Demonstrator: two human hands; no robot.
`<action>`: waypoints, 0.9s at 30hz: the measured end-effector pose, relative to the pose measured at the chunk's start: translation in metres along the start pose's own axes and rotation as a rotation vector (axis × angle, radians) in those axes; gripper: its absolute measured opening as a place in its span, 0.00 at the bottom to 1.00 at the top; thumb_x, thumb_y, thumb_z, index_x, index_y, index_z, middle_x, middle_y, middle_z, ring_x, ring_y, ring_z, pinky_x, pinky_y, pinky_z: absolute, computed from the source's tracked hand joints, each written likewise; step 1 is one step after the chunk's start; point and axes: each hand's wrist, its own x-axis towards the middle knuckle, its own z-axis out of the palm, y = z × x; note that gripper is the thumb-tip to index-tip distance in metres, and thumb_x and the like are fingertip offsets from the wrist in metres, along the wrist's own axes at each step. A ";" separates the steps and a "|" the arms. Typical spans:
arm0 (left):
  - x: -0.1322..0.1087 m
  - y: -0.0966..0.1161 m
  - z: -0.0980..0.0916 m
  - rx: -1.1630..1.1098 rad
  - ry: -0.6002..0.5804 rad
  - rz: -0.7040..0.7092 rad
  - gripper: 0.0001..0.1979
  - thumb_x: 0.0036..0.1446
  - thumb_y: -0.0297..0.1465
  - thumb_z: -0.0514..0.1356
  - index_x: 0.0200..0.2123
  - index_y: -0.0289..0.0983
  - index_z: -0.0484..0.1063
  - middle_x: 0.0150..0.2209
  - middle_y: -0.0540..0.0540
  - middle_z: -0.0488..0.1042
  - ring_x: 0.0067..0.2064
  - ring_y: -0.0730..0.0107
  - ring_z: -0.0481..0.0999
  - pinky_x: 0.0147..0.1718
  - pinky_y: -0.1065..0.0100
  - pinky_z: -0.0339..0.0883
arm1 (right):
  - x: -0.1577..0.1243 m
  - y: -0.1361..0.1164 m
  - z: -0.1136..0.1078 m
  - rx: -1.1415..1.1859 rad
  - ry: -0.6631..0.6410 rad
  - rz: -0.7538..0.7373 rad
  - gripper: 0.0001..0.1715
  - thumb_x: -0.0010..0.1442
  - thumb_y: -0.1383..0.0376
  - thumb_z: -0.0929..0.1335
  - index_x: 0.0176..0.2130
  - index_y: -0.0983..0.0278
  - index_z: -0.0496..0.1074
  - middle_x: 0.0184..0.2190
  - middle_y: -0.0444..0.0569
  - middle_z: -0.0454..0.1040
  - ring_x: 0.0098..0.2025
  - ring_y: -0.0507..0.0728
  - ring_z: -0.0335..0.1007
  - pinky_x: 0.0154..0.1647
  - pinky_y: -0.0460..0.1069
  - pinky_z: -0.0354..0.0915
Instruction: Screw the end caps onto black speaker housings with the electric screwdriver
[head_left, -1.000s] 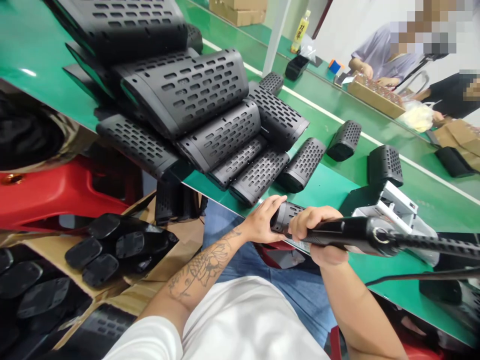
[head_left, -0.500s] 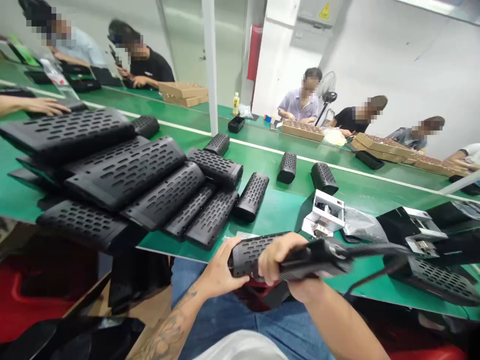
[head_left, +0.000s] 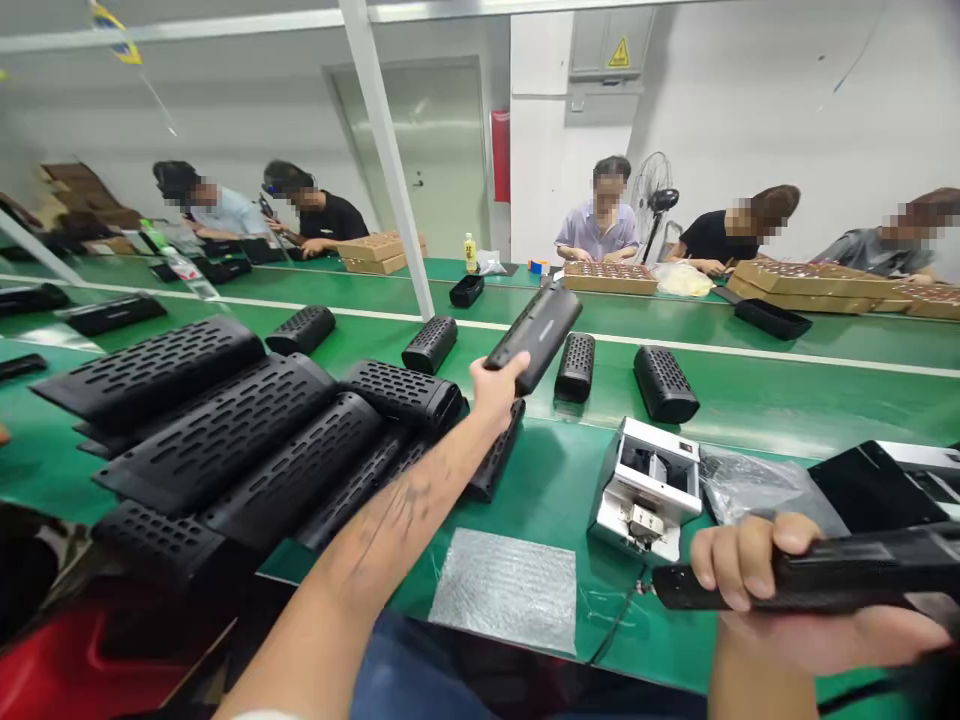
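My left hand [head_left: 496, 385] reaches forward over the green bench, gripping the near end of a black plastic housing [head_left: 541, 335] whose smooth side faces up. The housing is held tilted above several slotted black housings, one [head_left: 576, 366] just to its right. At the lower right, my right hand [head_left: 757, 570] is wrapped around a black corded electric screwdriver [head_left: 847, 570], its bit end pointing left. Behind that tip stands a silver-and-black screw feeder [head_left: 651, 480]. A sheet of silvery bubble wrap [head_left: 506, 588] lies between my arms.
A large stack of slotted black housings [head_left: 217, 430] fills the left side. Single housings [head_left: 666, 385] stand along the green belt [head_left: 765, 375]. A clear plastic bag [head_left: 772, 485] lies right of the feeder. A white post [head_left: 386, 160] rises ahead; co-workers sit beyond with cardboard trays [head_left: 609, 278].
My left hand has carried the housing from my lap forward over the bench. My right hand has moved right with the screwdriver, away from the housing. The view has levelled out.
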 end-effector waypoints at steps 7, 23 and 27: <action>0.123 -0.025 0.090 0.502 0.231 -0.101 0.47 0.64 0.39 0.79 0.74 0.36 0.56 0.74 0.22 0.63 0.72 0.39 0.74 0.68 0.44 0.73 | -0.019 0.029 -0.034 0.009 0.175 0.076 0.47 0.60 0.19 0.68 0.46 0.54 0.84 0.20 0.39 0.68 0.15 0.52 0.63 0.20 0.51 0.67; 0.128 -0.100 0.131 1.190 -0.098 0.317 0.50 0.64 0.36 0.69 0.84 0.38 0.55 0.89 0.32 0.39 0.90 0.39 0.30 0.86 0.37 0.27 | -0.047 0.035 -0.050 -0.039 0.282 0.098 0.50 0.58 0.16 0.66 0.45 0.54 0.81 0.20 0.37 0.66 0.15 0.51 0.60 0.20 0.50 0.65; 0.093 -0.121 0.186 1.062 -0.273 0.268 0.53 0.61 0.53 0.74 0.80 0.35 0.63 0.83 0.23 0.58 0.85 0.26 0.53 0.84 0.32 0.40 | -0.048 0.022 -0.037 -0.067 0.252 0.109 0.50 0.58 0.15 0.66 0.45 0.54 0.81 0.19 0.37 0.66 0.15 0.51 0.60 0.20 0.49 0.66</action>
